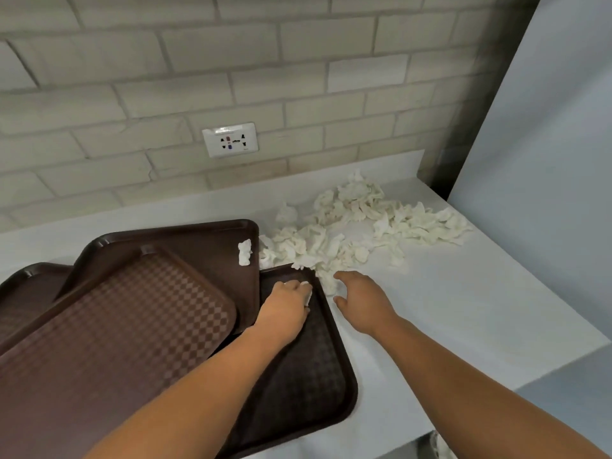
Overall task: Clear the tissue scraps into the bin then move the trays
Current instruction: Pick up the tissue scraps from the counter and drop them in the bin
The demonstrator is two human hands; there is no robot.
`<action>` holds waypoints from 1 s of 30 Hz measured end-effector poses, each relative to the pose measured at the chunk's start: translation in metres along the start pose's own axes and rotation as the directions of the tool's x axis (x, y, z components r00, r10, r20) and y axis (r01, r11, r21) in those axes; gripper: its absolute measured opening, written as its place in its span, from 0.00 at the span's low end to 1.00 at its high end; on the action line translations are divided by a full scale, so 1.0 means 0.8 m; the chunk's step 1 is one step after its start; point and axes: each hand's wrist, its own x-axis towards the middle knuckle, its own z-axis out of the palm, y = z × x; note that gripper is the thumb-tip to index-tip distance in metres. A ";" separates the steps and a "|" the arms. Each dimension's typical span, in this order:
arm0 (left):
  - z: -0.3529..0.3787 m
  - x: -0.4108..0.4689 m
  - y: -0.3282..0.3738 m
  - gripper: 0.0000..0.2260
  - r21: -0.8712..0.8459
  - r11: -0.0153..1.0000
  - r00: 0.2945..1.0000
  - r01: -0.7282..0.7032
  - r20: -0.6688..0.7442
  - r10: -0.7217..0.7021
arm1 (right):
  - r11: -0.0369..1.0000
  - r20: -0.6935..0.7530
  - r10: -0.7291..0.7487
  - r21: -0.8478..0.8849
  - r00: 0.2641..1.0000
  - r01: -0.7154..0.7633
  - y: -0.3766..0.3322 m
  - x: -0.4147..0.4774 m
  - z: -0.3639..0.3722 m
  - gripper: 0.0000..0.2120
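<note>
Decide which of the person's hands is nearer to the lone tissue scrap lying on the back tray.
Left. The left hand sits just below-right of the lone tissue scrap; the right hand is farther right, over the counter.

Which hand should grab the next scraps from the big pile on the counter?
Right. The right hand is open beside the tissue pile; the left hand already grips a scrap over the dark tray.

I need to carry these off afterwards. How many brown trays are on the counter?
4: checkered tray on top, plain tray behind it, one peeking out far left, one under the left hand. More may hide beneath.
</note>
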 end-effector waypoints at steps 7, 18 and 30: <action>0.000 0.004 -0.018 0.10 -0.048 0.999 0.999 0.001 0.033 0.000 | 0.999 0.012 0.026 -0.048 1.000 -0.026 -0.013 0.027 0.022 0.21; -0.040 0.008 0.001 0.17 -0.445 0.895 0.989 0.038 -0.110 -0.097 | 0.990 -0.099 0.094 0.111 0.991 -0.083 0.010 -0.001 -0.001 0.04; -0.060 0.024 0.174 0.09 -0.667 0.745 0.984 -0.010 -0.138 -0.110 | 0.821 -0.247 0.255 0.565 0.935 -0.075 0.100 -0.125 -0.133 0.14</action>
